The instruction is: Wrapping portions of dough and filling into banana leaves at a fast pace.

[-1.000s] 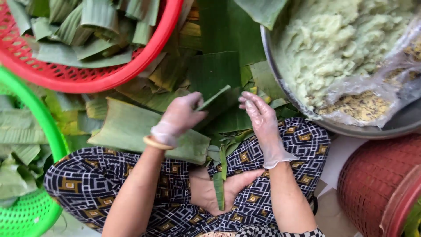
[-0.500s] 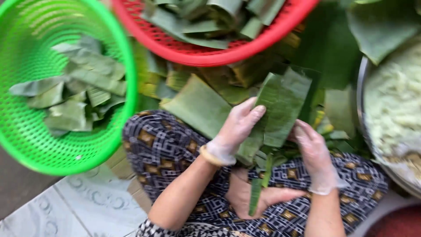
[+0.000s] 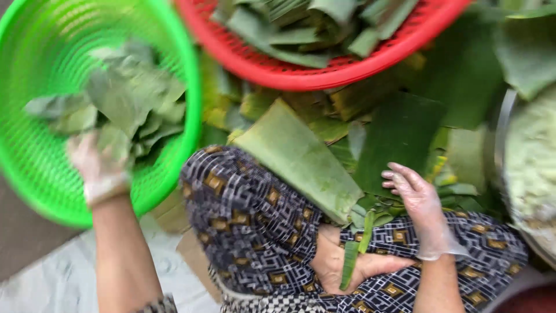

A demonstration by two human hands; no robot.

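A folded piece of banana leaf (image 3: 116,142), blurred by motion, sits just at the fingertips of the left hand (image 3: 95,168) over the inside of the green basket (image 3: 40,168), near the basket's lower right wall. That hand wears a thin clear glove and is stretched out with fingers loosely spread; the blur hides whether it grips the leaf piece or only touches it. More folded leaf pieces (image 3: 124,98) are heaped in the middle of the green basket, just beyond the hand. The right hand (image 3: 420,206), gloved the same way, lies open and flat, fingers extended, resting on a dark green leaf (image 3: 399,139) at the edge of the person's lap and holding nothing. A large pale green leaf (image 3: 301,156) lies across the patterned trousers (image 3: 255,220) between the two hands, and a narrow leaf strip (image 3: 350,264) hangs down over a bare foot (image 3: 336,261) tucked in the lap. Beyond the knees the floor is covered with overlapping leaves. A red basket (image 3: 341,72) filled with folded leaves stands at the top, just beside the green one. At the right edge a metal basin (image 3: 503,133) holds a pale greenish-white mass (image 3: 533,162).
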